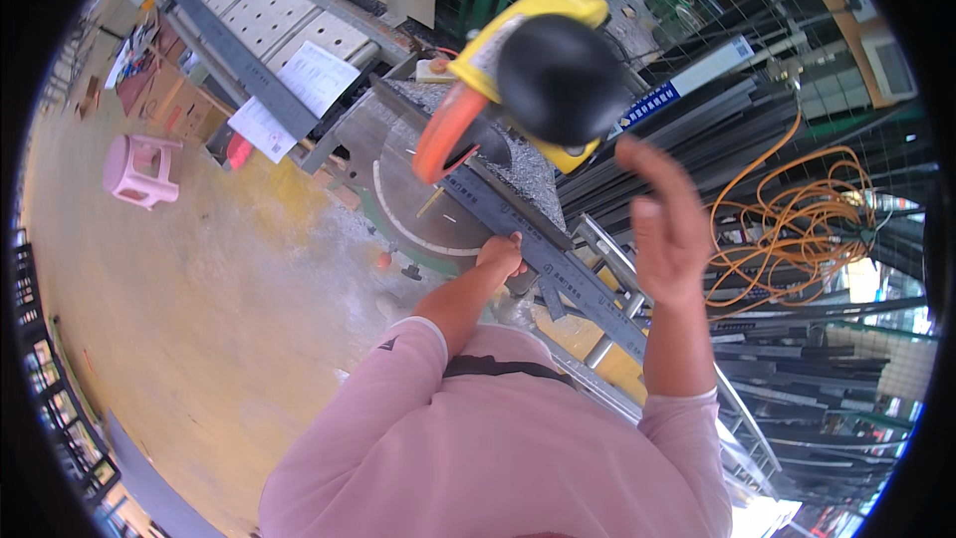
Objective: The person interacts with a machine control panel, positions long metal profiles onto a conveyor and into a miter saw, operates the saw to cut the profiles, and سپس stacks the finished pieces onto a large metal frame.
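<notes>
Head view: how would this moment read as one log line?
left hand: on bar | right hand: raised near saw, empty | stool: on floor

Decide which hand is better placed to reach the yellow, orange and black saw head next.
Probably the right hand: raised, open and seemingly empty, it is near the saw head, while the left hand is holding the long dark-grey metal bar.

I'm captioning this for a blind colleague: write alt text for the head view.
At a yellow miter saw, a person's left hand holds a long dark gray profile, while the open right hand is raised near the saw's black housing. A pink stool is at left, a tangled orange hose or cable at right.
</notes>
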### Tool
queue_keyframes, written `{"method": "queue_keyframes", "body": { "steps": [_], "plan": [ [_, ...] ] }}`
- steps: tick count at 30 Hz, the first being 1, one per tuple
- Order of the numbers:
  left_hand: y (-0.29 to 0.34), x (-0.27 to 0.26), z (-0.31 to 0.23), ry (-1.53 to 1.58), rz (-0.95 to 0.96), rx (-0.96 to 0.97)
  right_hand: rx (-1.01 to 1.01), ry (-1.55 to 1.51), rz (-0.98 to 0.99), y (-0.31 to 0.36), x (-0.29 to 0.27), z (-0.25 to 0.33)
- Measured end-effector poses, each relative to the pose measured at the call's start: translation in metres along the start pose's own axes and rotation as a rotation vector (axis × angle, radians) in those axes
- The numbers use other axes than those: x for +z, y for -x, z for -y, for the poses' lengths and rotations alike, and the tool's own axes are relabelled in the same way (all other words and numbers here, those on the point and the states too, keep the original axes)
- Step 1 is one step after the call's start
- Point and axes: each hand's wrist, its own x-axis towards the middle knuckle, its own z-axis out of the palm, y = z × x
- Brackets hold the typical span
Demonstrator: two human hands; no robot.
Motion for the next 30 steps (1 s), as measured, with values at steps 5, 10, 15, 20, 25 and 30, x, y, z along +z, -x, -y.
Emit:
{"method": "queue_keyframes", "body": {
  "steps": [5, 10, 15, 20, 25, 30],
  "plan": [
    [0.031, 0.002, -0.018, -0.164, 0.043, 0.080, 0.007, -0.772, 0.228, -0.090, 0.043, 0.046],
    [0.016, -0.004, -0.006, -0.423, -0.155, 0.207, -0.196, -0.568, 0.580, -0.062, 0.101, 0.083],
    [0.044, -0.001, -0.020, -0.192, -0.090, 0.030, -0.269, -0.373, 0.934, 0.010, 0.190, 0.093],
    [0.006, 0.009, 0.007, -0.284, -0.110, 0.164, -0.286, -0.337, 1.034, 0.029, 0.226, 0.093],
    [0.024, 0.004, -0.006, -0.090, -0.016, 0.038, -0.277, -0.271, 1.093, 0.048, 0.244, 0.083],
    [0.010, 0.000, 0.002, -0.272, -0.050, 0.164, -0.283, -0.166, 1.287, 0.051, 0.266, 0.089]
  ]
}}
